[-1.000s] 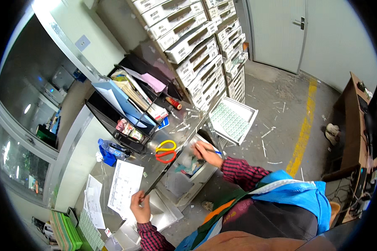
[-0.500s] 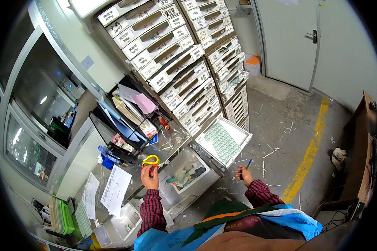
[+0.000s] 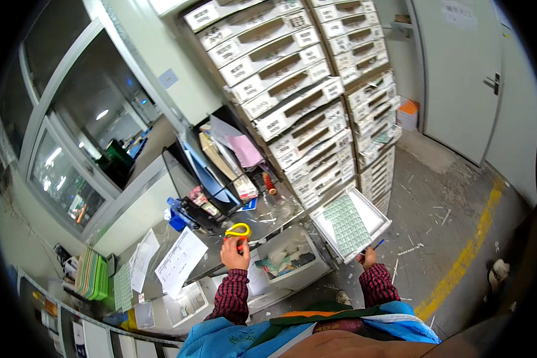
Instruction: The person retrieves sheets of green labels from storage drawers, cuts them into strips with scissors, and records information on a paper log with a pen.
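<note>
My left hand (image 3: 235, 255) is closed around a pair of scissors with yellow and red handles (image 3: 238, 230), above the edge of the worktop. A blue-tipped pen (image 3: 379, 243) sticks out from the closed fingers of my right hand (image 3: 368, 258). That hand is at the near corner of a pulled-out white drawer (image 3: 373, 222); whether it touches the drawer I cannot tell. Inside the drawer lies a sheet of pale green labels (image 3: 347, 227). Just beyond my left hand, an open grey bin (image 3: 307, 265) holds crumpled scraps.
Tall stacks of white labelled drawers (image 3: 298, 113) rise ahead. On the worktop stand a black file rack (image 3: 221, 197) with papers, a red spool (image 3: 269, 184) and printed sheets (image 3: 182, 262). Green trays (image 3: 92, 274) stand far left. Paper scraps litter the grey floor (image 3: 423, 209).
My view has shifted, so the scene sits further right. My right hand with the pen has come to the drawer's near corner. The left hand still grips the scissors.
</note>
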A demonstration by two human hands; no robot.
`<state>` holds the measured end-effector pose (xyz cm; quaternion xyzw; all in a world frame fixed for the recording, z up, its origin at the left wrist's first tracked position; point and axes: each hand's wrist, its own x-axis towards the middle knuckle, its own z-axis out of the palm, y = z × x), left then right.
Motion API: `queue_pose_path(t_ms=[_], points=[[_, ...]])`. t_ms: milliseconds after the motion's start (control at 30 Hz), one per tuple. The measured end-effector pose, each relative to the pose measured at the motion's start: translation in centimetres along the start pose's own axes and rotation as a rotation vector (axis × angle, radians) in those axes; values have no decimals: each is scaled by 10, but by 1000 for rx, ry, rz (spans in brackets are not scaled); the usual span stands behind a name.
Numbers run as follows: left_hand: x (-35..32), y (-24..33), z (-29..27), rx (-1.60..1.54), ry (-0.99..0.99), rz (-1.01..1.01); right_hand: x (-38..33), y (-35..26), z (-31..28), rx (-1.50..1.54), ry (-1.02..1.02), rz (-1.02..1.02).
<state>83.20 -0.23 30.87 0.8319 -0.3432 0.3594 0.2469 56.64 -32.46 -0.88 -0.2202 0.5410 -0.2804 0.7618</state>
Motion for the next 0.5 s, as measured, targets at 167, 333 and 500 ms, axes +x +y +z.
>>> queue_pose_path(t_ms=[167, 333, 500], points=[[0, -6, -4, 12, -2, 40, -10, -4, 23, 75, 90, 13], [-3, -11, -11, 8, -35, 45, -18, -4, 60, 38, -80, -71], [-2, -12, -10, 22, -57, 75, 34, 2, 104, -19, -103, -71]])
